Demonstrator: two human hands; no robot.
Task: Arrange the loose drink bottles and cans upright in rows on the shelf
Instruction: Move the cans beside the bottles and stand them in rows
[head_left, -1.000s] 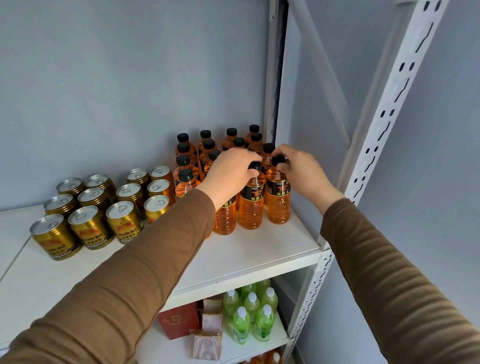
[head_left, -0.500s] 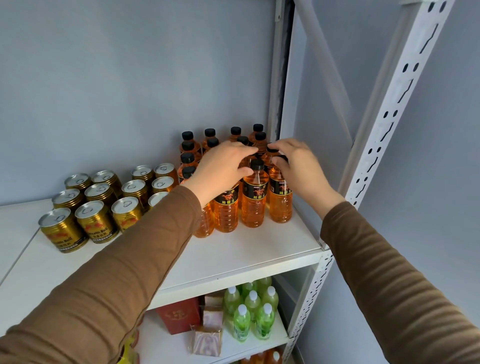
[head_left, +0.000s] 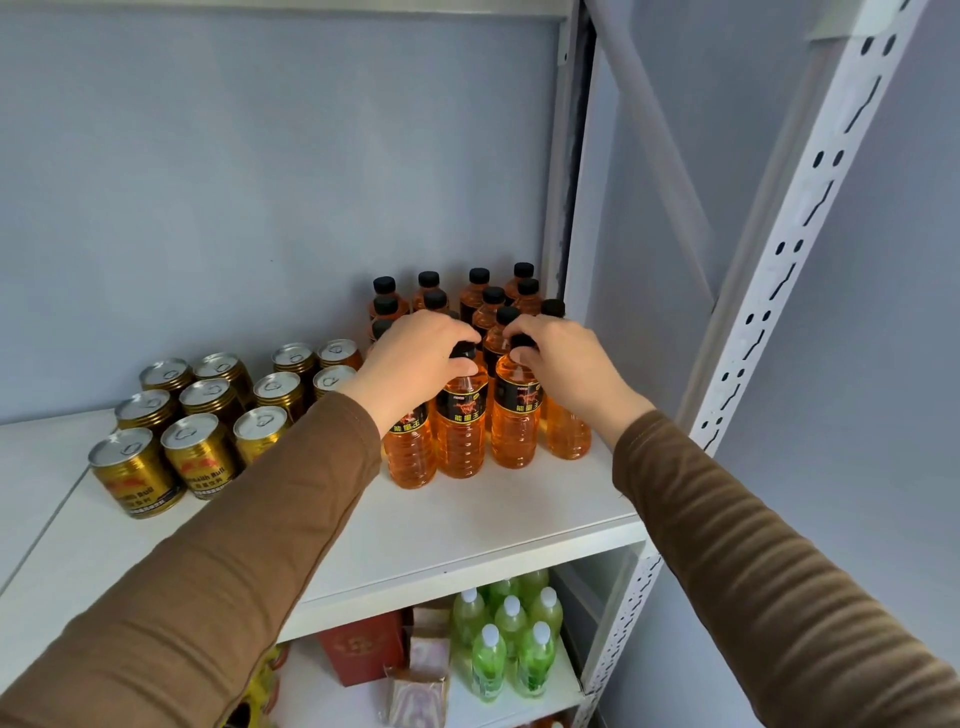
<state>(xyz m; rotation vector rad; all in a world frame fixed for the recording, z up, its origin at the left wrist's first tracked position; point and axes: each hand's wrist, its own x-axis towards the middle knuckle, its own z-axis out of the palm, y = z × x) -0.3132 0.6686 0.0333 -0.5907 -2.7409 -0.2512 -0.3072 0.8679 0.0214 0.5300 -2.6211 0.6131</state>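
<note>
1. My left hand (head_left: 415, 358) is curled over the black cap of a clear plastic bottle of orange drink (head_left: 460, 421) in the front row, gripping it by the top.
2. My right hand (head_left: 558, 364) pinches the cap of the neighbouring orange bottle (head_left: 516, 415), just right of the first one.
3. Both bottles stand upright on the white shelf board (head_left: 467, 525), at the front of the orange bottle block (head_left: 483, 306) packed against the shelf's right rear corner.
4. Left of that block stand the gold aluminium cans (head_left: 200, 410), upright in rows.
5. I judge this a squaring-up step: next I should nudge both bottles flush with their row, gently, so neighbours do not topple.
</note>
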